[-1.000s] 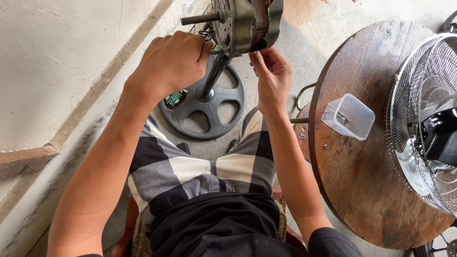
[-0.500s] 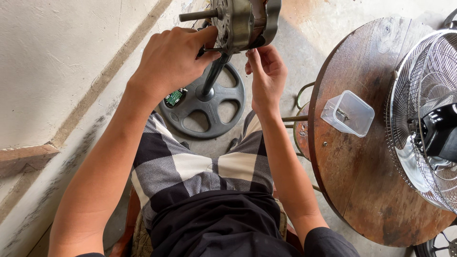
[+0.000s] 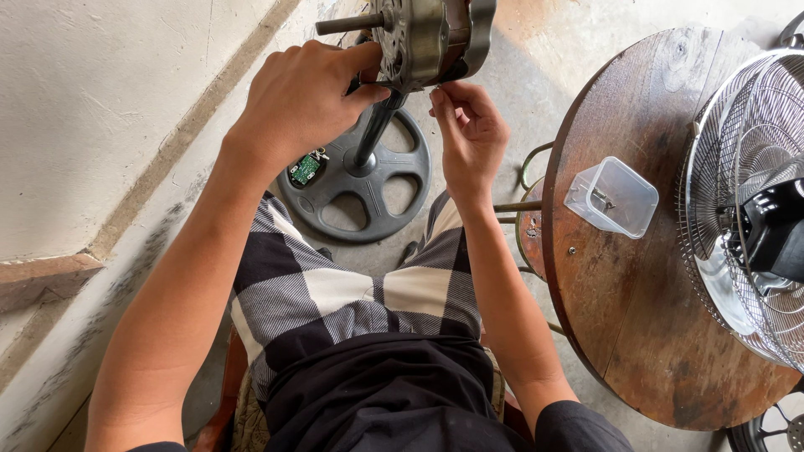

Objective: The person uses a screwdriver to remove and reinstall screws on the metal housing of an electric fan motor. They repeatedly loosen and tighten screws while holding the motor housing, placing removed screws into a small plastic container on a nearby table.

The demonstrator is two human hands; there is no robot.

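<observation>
While left hand (image 3: 306,100) grip clamps fan motor (image 3: 427,33) | right hand (image 3: 469,130) grip pinches beneath it

Single head view: looks steeply down from close above the lap, floor (image 3: 502,75) ahead, round desk (image 3: 620,276) at right.

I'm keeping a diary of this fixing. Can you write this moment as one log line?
left hand: grips fan motor | right hand: fingertips under motor | stand base: on floor | clear cup: on round table
</observation>
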